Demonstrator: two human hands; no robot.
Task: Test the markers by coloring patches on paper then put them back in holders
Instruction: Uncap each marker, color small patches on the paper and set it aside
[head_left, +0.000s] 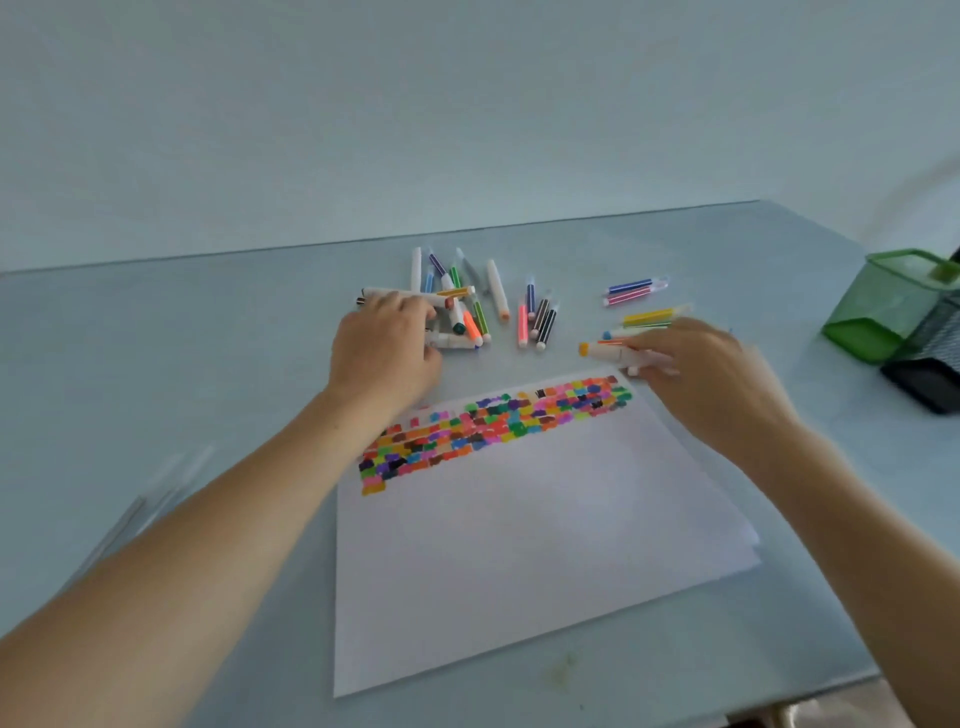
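The right hand (711, 374) grips a white marker with an orange cap (618, 354) just beyond the paper's (519, 545) far right corner. The left hand (384, 353), fingers curled, reaches into the marker pile (457, 306) past the paper's far edge; its grasp is unclear. The green holder (883, 306) stands well right of the paper.

pale blue-grey table (208, 364) w/ plain pale wall (467, 104) behind, soft even light.
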